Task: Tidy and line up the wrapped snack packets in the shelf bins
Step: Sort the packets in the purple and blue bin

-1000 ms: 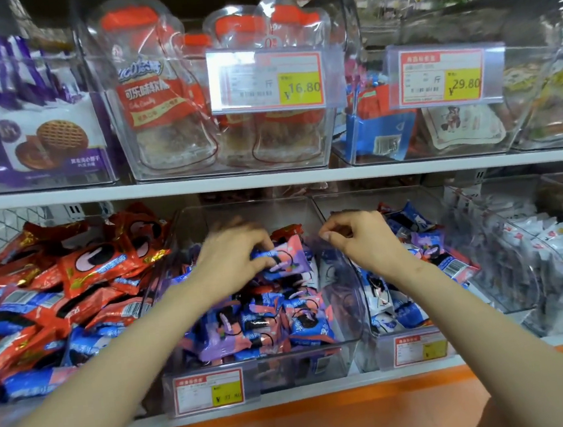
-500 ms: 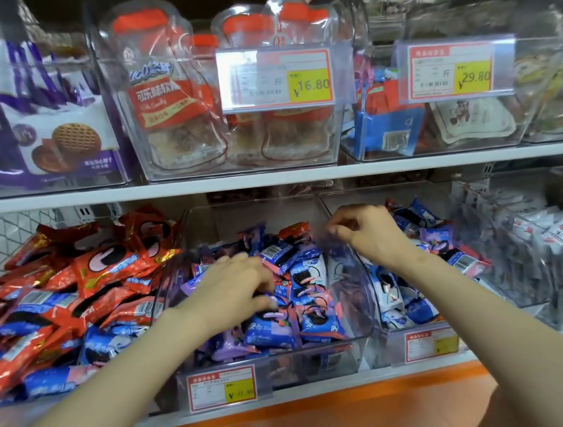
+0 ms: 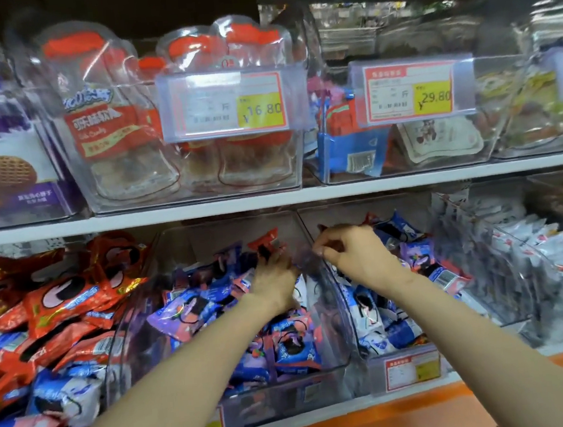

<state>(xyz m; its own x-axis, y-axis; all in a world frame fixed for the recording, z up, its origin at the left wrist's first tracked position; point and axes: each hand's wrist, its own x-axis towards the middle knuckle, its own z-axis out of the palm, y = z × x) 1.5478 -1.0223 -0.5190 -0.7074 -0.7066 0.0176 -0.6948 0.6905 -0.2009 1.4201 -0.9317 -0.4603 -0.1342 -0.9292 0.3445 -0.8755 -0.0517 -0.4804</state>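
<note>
price tag [image 3: 228, 106] ¥16.80, price tag [image 3: 413, 92] ¥29.80

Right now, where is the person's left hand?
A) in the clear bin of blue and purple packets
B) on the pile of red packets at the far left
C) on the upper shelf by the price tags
A: the left hand reaches into the clear bin that holds the blue and purple packets, just to the right of the red packets.
</note>
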